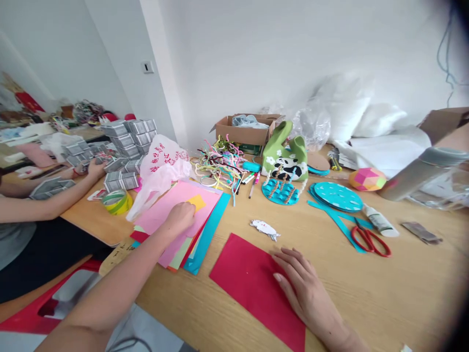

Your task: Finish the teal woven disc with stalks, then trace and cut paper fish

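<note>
My left hand (180, 216) is closed at the edge of a small yellow paper piece (198, 201), over a stack of coloured paper whose top sheet is pink paper (157, 211). Its fingertips are partly hidden behind the hand. My right hand (302, 283) lies with fingers stretched out on the right side of a red paper sheet (252, 288), flat on the table. Just beyond that sheet is a small white paper cutout (265, 229) with dark and red marks. Blue paper (205, 239) sticks out from the right side of the stack.
Red-handled scissors (371, 242), a white glue bottle (381, 221) and blue discs (339, 196) lie to the right. Pipe cleaners (223, 161), markers (249, 179) and a green panda bag (286, 159) stand behind. At left, another person's hands (95, 168) work among grey boxes (120, 181).
</note>
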The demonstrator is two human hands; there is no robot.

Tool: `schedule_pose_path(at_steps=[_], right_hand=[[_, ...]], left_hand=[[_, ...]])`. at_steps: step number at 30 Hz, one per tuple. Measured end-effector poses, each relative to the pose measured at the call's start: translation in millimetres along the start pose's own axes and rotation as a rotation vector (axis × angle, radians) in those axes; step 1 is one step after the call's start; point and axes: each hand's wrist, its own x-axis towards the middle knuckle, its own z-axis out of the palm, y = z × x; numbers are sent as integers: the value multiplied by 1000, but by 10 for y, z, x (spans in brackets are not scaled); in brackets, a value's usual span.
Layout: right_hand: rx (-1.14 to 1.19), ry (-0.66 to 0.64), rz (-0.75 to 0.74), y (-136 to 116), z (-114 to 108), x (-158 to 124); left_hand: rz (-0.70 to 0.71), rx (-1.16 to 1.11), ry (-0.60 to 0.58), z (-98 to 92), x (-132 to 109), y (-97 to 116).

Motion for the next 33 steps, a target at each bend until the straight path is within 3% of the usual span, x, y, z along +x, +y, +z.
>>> schedule_pose_path(at_steps=[6, 12, 16, 19, 23, 27, 30, 33], right_hand=[[126, 65, 85, -28, -54, 19], [167, 88, 112, -13, -48, -14], [183, 96, 129, 1, -34, -18], [189, 115, 140, 6, -39, -10], [188, 151, 147, -10, -67, 6], [183, 160, 158, -27, -85, 13], [189, 159, 164, -16, -84, 5], [207, 149, 171, 5, -80, -3]], left_hand=[[-162, -308, 73, -65, 99, -186], [-291, -859, 81, -293, 175, -456], [-331, -1130, 63, -354, 201, -517], [-373, -1221, 90, -335, 353, -506], [-415, -1214, 167, -276, 731, -422], [-401, -1047, 203, -249, 1033, -334], [-321, -823, 187, -270, 1007, -341], [-150, -631, 65, -323, 700, -382]])
